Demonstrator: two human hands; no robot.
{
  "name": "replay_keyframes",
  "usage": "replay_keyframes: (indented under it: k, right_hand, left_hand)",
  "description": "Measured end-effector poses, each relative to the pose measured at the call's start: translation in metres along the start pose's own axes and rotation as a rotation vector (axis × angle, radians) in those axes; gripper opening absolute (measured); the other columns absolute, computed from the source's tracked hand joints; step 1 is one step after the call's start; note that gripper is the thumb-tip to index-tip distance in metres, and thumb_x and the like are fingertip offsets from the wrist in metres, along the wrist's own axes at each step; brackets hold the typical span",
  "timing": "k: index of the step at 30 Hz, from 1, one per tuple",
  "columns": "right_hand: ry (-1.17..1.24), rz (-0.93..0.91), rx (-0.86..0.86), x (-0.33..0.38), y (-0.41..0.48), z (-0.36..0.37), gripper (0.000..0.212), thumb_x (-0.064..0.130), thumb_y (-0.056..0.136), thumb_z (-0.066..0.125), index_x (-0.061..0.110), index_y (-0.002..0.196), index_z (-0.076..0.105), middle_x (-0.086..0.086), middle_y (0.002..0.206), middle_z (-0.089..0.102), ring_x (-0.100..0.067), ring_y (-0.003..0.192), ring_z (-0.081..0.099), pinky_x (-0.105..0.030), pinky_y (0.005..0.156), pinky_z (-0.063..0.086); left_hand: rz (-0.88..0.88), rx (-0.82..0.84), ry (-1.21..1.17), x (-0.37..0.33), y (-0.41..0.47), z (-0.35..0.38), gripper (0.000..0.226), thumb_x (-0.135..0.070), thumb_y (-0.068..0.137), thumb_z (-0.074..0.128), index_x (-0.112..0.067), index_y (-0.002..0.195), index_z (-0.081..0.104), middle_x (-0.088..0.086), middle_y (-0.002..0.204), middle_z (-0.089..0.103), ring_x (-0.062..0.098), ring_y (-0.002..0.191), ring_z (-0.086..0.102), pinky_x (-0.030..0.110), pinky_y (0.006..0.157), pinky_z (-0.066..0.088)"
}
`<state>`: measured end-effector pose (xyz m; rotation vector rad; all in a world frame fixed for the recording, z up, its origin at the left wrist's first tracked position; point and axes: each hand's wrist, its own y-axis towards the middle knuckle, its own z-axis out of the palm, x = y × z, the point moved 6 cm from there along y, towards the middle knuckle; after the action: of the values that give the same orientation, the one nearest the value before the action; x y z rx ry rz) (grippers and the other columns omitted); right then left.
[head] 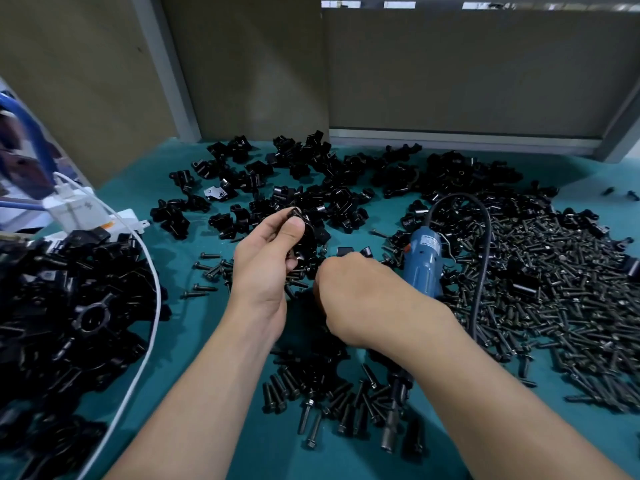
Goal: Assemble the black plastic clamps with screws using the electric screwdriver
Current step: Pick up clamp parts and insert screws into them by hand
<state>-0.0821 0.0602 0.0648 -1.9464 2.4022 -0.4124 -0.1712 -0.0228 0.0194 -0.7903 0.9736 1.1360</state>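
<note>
— What are the fingers doing?

— The left hand (pixel 266 268) is pinching a clamp (pixel 309 237). The thumb (pixel 294 227) is pressing on its near face and the other fingers are curling behind it. It is holding the piece above the mat (pixel 207 393), mid-view.

— And the right hand?

— The right hand (pixel 353 292) is showing only its back. Its fingers are curling downward just beside the clamp and the knuckles are hiding the tips, so I cannot tell whether they are gripping anything.

— Where is the screwdriver lying?

— The screwdriver (pixel 424 263) is lying on the mat, its blue body sticking out just beyond the right hand. The right wrist is crossing over it, and a dark metal shaft is showing on the forearm's near side, in line with it. Its cord (pixel 488 251) is looping over the screws (pixel 561 299) heaped on the right.

— What else is lying around?

— More screws are lying under and between the forearms. Loose clamp parts (pixel 311 174) are spreading along the back, in front of brown panels (pixel 467 74). A dark heap (pixel 69 306) of parts is sitting on the left. A white cable (pixel 159 303) is curving past the heap's edge from a white plug block (pixel 78 209).
</note>
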Motion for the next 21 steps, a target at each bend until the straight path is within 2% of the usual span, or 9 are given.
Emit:
replay_keyframes:
  k: [2,4,9,13,15,18,21]
  right_hand:
    - [-0.007,-0.013,0.021,0.002,-0.002,0.001,0.030,0.007,0.092,0.060,0.017,0.075,0.038,-0.004,0.076,0.045,-0.020,0.063,0.045,-0.032,0.056,0.034]
    - [-0.018,-0.022,0.049,0.004,-0.003,0.002,0.033,0.008,0.093,0.060,0.018,0.075,0.035,-0.003,0.075,0.041,-0.018,0.061,0.039,-0.031,0.052,0.032]
    - [-0.033,-0.013,0.080,0.005,-0.003,0.004,0.024,0.005,0.092,0.060,0.015,0.084,0.040,-0.003,0.077,0.039,-0.019,0.062,0.039,-0.038,0.068,0.040]
    - [-0.055,-0.018,0.111,0.001,-0.002,0.005,0.026,0.004,0.093,0.061,0.014,0.080,0.041,-0.003,0.076,0.043,-0.020,0.063,0.043,-0.037,0.064,0.038]
    - [-0.040,-0.019,0.088,-0.003,-0.001,0.001,0.027,0.004,0.095,0.058,0.017,0.079,0.041,-0.003,0.077,0.044,-0.019,0.063,0.042,-0.037,0.067,0.037]
    - [-0.029,-0.022,0.064,-0.006,0.000,-0.002,0.013,0.009,0.096,0.059,0.016,0.093,0.049,-0.004,0.082,0.048,-0.021,0.067,0.045,-0.035,0.066,0.038]
    - [-0.038,-0.027,0.072,-0.002,-0.001,0.003,0.025,0.008,0.094,0.061,0.016,0.080,0.041,-0.003,0.078,0.044,-0.019,0.062,0.041,-0.036,0.065,0.038]
  left_hand:
    - [0.015,0.014,0.054,0.000,0.000,0.001,0.014,-0.015,0.097,0.070,-0.025,0.106,0.076,-0.015,0.088,0.077,-0.005,0.065,0.059,0.019,0.061,0.040]
    - [0.028,0.030,0.079,0.001,-0.001,0.003,0.014,-0.016,0.097,0.070,-0.026,0.105,0.077,-0.015,0.088,0.077,-0.005,0.066,0.060,0.021,0.063,0.040]
    - [0.048,0.045,0.083,0.000,-0.002,0.005,0.016,-0.012,0.096,0.071,-0.026,0.102,0.077,-0.015,0.084,0.076,-0.005,0.064,0.060,0.021,0.063,0.040]
    - [0.055,0.050,0.080,-0.001,-0.004,0.007,0.016,-0.011,0.095,0.072,-0.026,0.100,0.077,-0.014,0.082,0.076,-0.004,0.062,0.059,0.022,0.063,0.040]
    - [0.058,0.054,0.082,-0.001,-0.004,0.007,0.017,-0.011,0.095,0.072,-0.026,0.099,0.077,-0.015,0.080,0.075,-0.005,0.062,0.059,0.024,0.065,0.039]
    - [0.057,0.063,0.082,-0.002,-0.005,0.008,0.017,-0.011,0.095,0.072,-0.026,0.099,0.077,-0.016,0.079,0.075,-0.005,0.061,0.059,0.024,0.065,0.039]
    - [0.054,0.067,0.090,-0.001,-0.005,0.009,0.017,-0.011,0.095,0.072,-0.026,0.102,0.077,-0.015,0.082,0.076,-0.005,0.063,0.060,0.024,0.066,0.040]
